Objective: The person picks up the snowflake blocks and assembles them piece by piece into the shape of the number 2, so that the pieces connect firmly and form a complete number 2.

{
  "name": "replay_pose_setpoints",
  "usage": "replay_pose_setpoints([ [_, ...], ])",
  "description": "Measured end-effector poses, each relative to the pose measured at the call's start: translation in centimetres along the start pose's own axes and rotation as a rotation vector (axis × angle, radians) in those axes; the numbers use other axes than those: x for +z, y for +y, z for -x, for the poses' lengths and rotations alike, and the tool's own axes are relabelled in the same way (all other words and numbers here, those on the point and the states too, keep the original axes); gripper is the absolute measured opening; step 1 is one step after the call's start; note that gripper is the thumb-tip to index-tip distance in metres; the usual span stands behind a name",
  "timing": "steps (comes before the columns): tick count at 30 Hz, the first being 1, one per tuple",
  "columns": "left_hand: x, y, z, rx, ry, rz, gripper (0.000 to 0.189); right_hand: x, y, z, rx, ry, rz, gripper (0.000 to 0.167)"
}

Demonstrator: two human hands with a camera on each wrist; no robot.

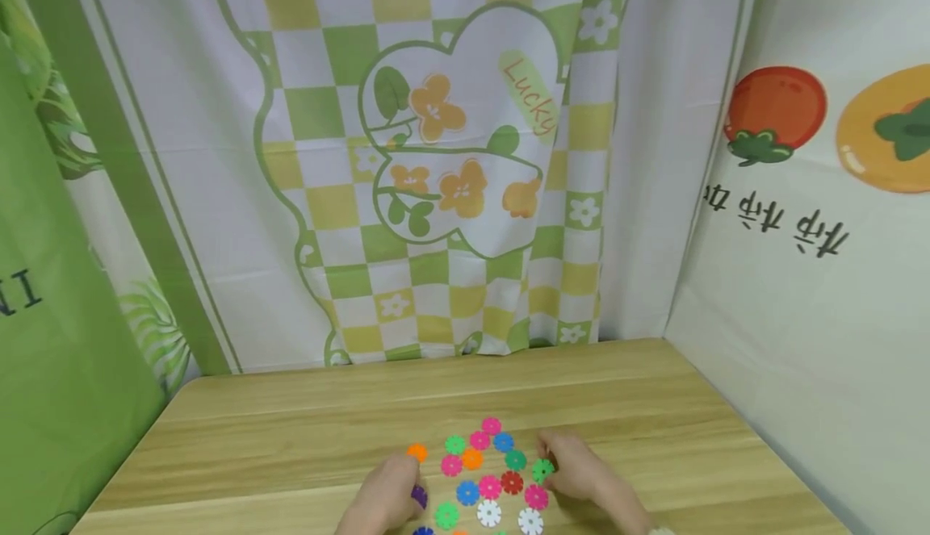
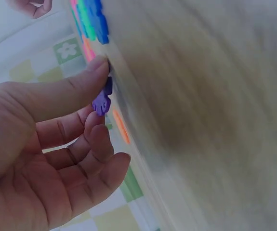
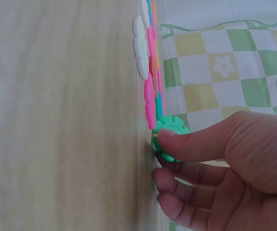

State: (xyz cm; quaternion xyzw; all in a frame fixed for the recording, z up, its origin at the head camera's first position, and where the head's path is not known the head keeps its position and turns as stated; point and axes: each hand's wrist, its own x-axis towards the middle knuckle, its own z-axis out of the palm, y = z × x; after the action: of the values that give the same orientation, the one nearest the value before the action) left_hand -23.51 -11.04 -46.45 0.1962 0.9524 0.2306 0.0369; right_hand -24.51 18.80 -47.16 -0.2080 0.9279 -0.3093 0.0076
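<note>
My left hand (image 1: 388, 493) pinches a purple notched plastic disc (image 2: 101, 100) between thumb and fingers, low over the wooden table. Just beyond that hand lies an orange disc (image 1: 417, 453). On the right side of the pieces, my right hand (image 1: 579, 470) grips a green notched disc (image 3: 172, 137), tilted up from the tabletop. A pink disc (image 1: 536, 496) and a dark green disc (image 1: 516, 460) lie close to it. Between the hands, several flat discs are spread out, among them a red disc (image 1: 512, 482), a blue disc (image 1: 468, 492) and a white disc (image 1: 489, 512).
The wooden table (image 1: 291, 414) reaches back to a checkered curtain (image 1: 341, 115). A white printed cloth (image 1: 792, 301) hangs along the right edge, and a green cloth (image 1: 65, 357) along the left. More discs are cut off at the bottom of the head view.
</note>
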Motion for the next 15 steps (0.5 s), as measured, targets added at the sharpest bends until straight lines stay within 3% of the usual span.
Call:
replay_pose_setpoints([
  [8,-1.0,0.3,0.5,0.075,-0.035,0.125,0.017,-1.1,-1.8,0.4,-0.07,-0.002,-0.113,0.022],
  [15,-2.6,2.4,0.6,0.195,-0.005,0.352,0.014,-2.0,-4.6,-0.1,-0.154,0.108,-0.141,0.02],
])
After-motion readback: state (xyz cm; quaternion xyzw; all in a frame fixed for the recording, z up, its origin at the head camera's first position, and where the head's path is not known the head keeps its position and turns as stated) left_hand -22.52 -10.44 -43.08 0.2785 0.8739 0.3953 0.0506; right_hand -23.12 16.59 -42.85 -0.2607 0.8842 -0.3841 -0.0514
